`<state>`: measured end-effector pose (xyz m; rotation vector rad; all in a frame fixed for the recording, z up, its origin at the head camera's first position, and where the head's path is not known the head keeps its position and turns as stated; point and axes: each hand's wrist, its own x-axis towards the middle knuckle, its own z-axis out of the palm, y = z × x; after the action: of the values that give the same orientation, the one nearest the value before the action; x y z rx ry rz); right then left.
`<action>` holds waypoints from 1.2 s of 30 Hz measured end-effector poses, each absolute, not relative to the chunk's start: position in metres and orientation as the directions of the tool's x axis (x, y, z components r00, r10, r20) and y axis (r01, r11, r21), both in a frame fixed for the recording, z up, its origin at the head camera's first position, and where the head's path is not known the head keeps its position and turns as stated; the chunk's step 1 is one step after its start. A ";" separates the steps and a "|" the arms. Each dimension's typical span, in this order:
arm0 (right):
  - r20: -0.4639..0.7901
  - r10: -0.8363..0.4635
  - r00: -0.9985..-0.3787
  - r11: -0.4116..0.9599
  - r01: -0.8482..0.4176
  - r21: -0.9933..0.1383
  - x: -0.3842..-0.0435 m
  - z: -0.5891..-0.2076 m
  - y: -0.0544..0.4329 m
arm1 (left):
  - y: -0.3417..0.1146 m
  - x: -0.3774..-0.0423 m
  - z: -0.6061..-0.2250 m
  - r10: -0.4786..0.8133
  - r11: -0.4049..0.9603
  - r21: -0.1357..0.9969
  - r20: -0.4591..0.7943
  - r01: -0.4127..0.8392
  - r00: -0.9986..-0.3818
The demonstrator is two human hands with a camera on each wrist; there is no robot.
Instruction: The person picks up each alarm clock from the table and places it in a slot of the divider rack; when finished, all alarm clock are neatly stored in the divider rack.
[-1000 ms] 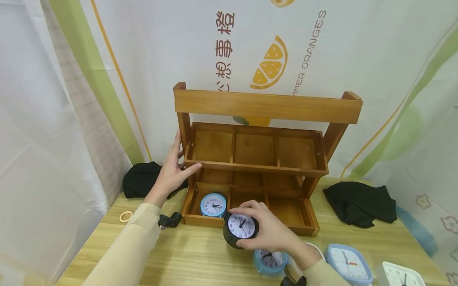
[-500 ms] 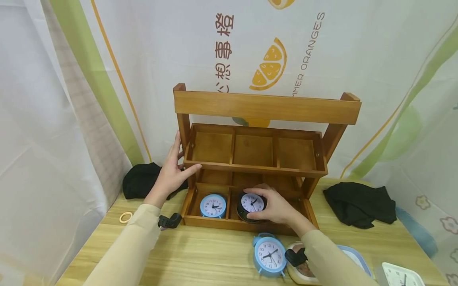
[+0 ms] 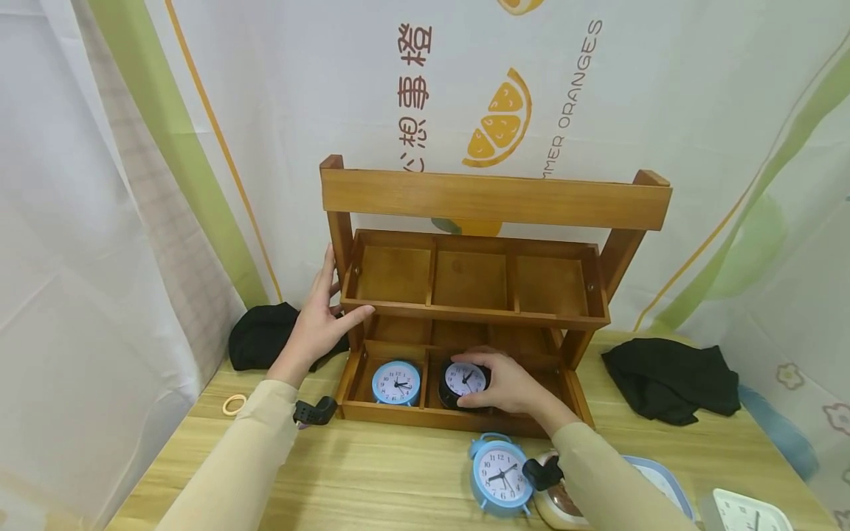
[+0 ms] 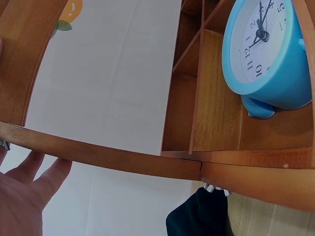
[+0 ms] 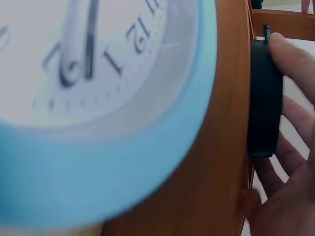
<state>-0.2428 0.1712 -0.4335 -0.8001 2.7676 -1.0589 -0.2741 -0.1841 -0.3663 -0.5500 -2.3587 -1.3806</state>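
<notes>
A two-tier wooden shelf (image 3: 494,199) stands on the table. My right hand (image 3: 511,387) holds a round black alarm clock (image 3: 462,378) in the middle compartment of the lower tray, fingers over its top and thumb at its lower front. In the left compartment beside it a light blue alarm clock (image 3: 396,383) leans back, face up. My left hand (image 3: 315,328) rests on the shelf's left side, thumb across the upper tray's corner; in the left wrist view its straight fingers (image 4: 51,179) touch the side rail. Another blue alarm clock (image 3: 501,476) lies in front of the shelf.
At the lower right are a brownish round clock (image 3: 558,501) partly under my sleeve, a blue-rimmed square clock (image 3: 657,476) and a white clock (image 3: 750,512). Black cloths (image 3: 671,376) lie on both sides of the shelf. A small ring (image 3: 234,404) lies at left.
My right hand has carried the black alarm clock from over the table up and back into the lower tray's middle compartment. My left hand has stayed in place.
</notes>
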 end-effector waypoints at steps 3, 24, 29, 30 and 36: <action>0.075 -0.496 -0.865 0.657 -0.431 -0.619 -0.242 -0.434 0.171 | -0.184 -0.274 -0.366 0.156 0.448 0.740 0.488 0.502 -0.859; 0.034 -0.495 -0.868 0.634 -0.388 -0.669 -0.224 -0.408 0.180 | -0.188 -0.274 -0.365 0.149 0.442 0.748 0.483 0.495 -0.863; 0.059 -0.561 -0.826 0.587 -0.447 -0.675 -0.201 -0.397 0.189 | -0.187 -0.273 -0.366 0.152 0.438 0.743 0.494 0.506 -0.856; 0.060 -0.575 -0.816 0.581 -0.459 -0.672 -0.195 -0.397 0.191 | -0.187 -0.273 -0.366 0.153 0.437 0.742 0.495 0.508 -0.855; 0.049 -0.628 -0.777 0.596 -0.519 -0.613 -0.157 -0.402 0.197 | -0.186 -0.273 -0.367 0.165 0.437 0.735 0.501 0.518 -0.850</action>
<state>-0.1568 0.1974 -0.4019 -0.9610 2.6491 -0.9336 -0.2734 -0.1856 -0.3668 -0.5831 -2.3395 -1.3816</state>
